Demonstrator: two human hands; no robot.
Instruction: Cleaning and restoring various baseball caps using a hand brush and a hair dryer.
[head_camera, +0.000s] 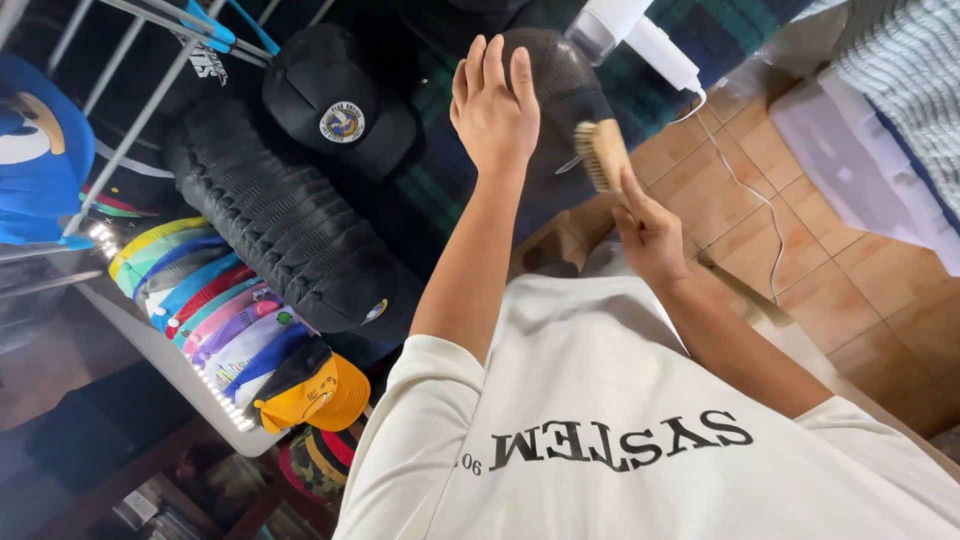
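Up close, the biggest thing nearby is the long black stack of nested caps lying on the white counter, with a row of coloured caps beside it and a yellow cap at the near end. Ahead of the person, over a dark plaid cloth, sits a black mesh-backed cap. Its left hand rests flat against the cap's side, fingers straight and together, steadying it rather than gripping. I'd judge the cap light and soft; the mesh would dent under pressure, so a palm behind the crown or a pinch at the stiffer brim seems the safest hold. Smaller still, the right hand is closed around the handle of a wooden brush, bristles turned toward the cap and just touching its edge. That brush looks rigid, light and easy to grip by its handle.
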